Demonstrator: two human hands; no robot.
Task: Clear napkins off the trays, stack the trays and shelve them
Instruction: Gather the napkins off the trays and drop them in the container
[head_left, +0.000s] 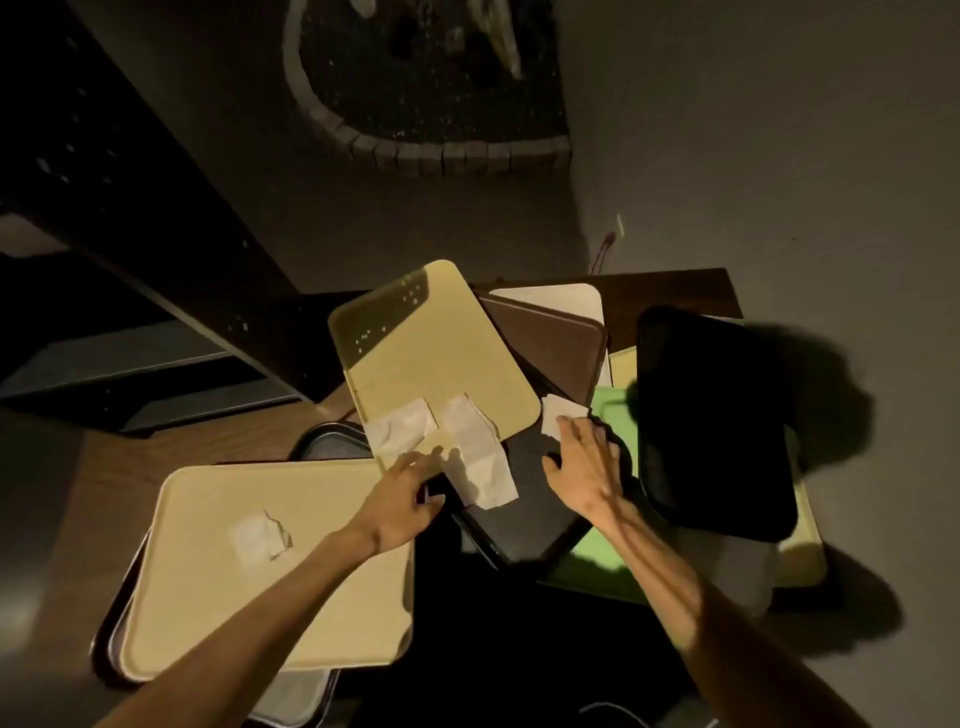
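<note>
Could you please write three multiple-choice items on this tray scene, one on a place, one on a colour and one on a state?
1. Where does the single crumpled napkin lie?
A. On the cream tray at the near left
B. On the black tray at the right
C. On the floor

2. What colour is the tray that shows just right of the right hand?
A. Red
B. Green
C. Blue

3. What is the left hand doing?
A. Lifting a tray clear of the table
B. Reaching with spread fingers at the napkins on the tilted yellow tray
C. Resting at the person's side

Answers: 1 A, the napkin sits on the cream tray near its middle. 2 B, a bright green edge shows there. 3 B, its open fingers lie by the two napkins at that tray's near edge.
</note>
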